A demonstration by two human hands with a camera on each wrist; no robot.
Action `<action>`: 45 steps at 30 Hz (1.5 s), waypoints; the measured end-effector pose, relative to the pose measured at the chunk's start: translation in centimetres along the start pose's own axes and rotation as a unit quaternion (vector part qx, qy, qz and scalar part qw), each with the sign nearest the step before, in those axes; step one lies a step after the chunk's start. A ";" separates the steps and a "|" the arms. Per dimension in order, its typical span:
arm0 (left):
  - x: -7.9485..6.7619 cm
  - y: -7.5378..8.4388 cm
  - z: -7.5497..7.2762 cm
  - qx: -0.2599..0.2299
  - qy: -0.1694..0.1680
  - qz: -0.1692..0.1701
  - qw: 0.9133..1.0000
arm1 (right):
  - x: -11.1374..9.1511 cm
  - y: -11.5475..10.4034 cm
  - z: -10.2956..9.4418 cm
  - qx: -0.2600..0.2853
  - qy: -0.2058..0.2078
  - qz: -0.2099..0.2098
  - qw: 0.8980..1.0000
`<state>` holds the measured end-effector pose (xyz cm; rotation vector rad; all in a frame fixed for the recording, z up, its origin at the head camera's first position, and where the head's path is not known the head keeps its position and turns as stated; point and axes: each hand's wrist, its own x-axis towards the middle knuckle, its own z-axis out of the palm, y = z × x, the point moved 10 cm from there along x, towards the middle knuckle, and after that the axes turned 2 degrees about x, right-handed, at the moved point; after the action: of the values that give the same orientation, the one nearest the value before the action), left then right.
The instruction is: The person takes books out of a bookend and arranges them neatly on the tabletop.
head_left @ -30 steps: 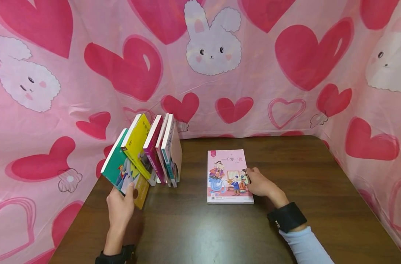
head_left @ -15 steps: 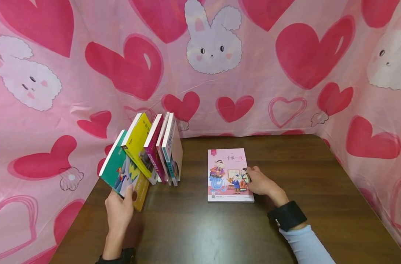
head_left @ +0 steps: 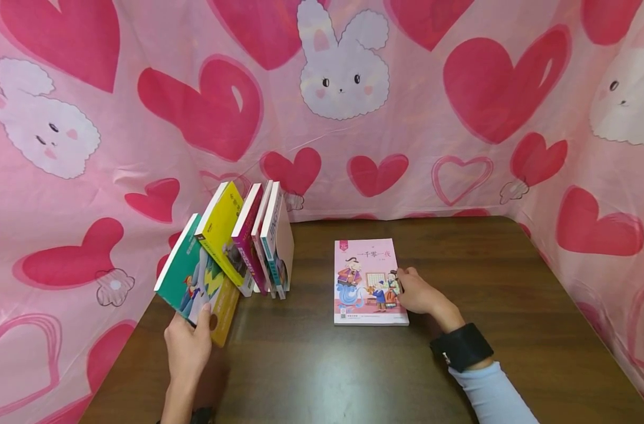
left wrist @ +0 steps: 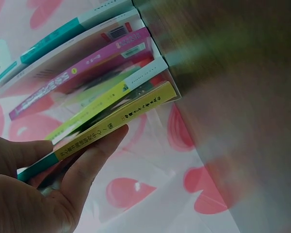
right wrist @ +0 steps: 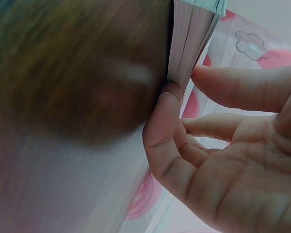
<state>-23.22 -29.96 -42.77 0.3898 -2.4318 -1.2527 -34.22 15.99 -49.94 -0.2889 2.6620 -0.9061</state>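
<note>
My left hand (head_left: pixel 186 347) grips a green-and-yellow picture book (head_left: pixel 180 281) by its lower edge, thumb on the cover. The book tilts left at the near end of a standing row. In the left wrist view its yellow and teal spine (left wrist: pixel 119 119) lies between thumb and fingers. On the table, a pink book (head_left: pixel 364 297) lies flat, cover up. My right hand (head_left: pixel 422 294) pinches its right edge. In the right wrist view the thumb is at the cover side and a curled finger reaches under the page block (right wrist: pixel 186 43).
Beside the held book stand a yellow book (head_left: pixel 221 235), a magenta book (head_left: pixel 247 250) and thinner pale books (head_left: pixel 273 241), leaning left against a bookend (head_left: pixel 285 247). The brown wooden table (head_left: pixel 322 377) is bordered by pink heart-and-rabbit cloth (head_left: pixel 406 106).
My left hand has drawn the green-and-yellow book slightly down and left, toward me, away from the row. The right hand and the pink book have stayed in place.
</note>
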 end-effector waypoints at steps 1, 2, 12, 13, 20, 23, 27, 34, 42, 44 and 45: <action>-0.1 -0.1 -0.1 0.001 0.001 -0.004 1.000 | 0.0 0.0 0.0 0.000 0.000 -0.001 1.000; -0.1 -0.1 -0.1 0.001 0.002 -0.007 1.000 | 0.0 -0.1 0.0 0.001 0.001 -0.002 1.000; -1.0 0.0 -0.7 0.013 0.031 -0.003 0.999 | -0.1 -0.1 -0.1 0.007 0.000 -0.004 1.000; -1.1 0.1 -0.8 0.015 0.036 -0.001 0.999 | -0.1 0.0 0.0 0.008 -0.001 -0.002 1.000; -1.9 0.0 -1.1 0.016 0.042 -0.009 0.999 | -0.1 0.3 0.3 0.015 -0.006 0.006 1.000; -2.1 0.0 -1.3 0.016 0.044 -0.013 0.999 | -0.1 0.3 0.3 0.014 -0.006 0.005 1.000; -2.3 0.1 -1.6 0.022 0.056 -0.005 0.998 | -0.1 0.3 0.2 0.014 -0.005 0.004 1.000; -2.8 0.3 -2.0 0.033 0.078 0.012 0.996 | 0.0 0.2 0.0 0.007 0.003 -0.018 1.000; -3.2 0.3 -2.2 0.041 0.080 0.007 0.996 | 0.1 0.2 0.0 0.011 0.003 -0.019 1.000; -3.4 0.3 -2.4 0.043 0.085 0.007 0.995 | 0.1 0.2 0.0 0.012 0.002 -0.019 1.000; -3.6 0.3 -2.4 0.044 0.088 0.007 0.995 | 0.1 0.3 0.1 0.014 0.002 -0.016 1.000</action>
<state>-18.97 -30.11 -41.96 0.4856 -2.3405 -1.0592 -34.28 16.14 -50.17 -0.3249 2.6542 -0.9539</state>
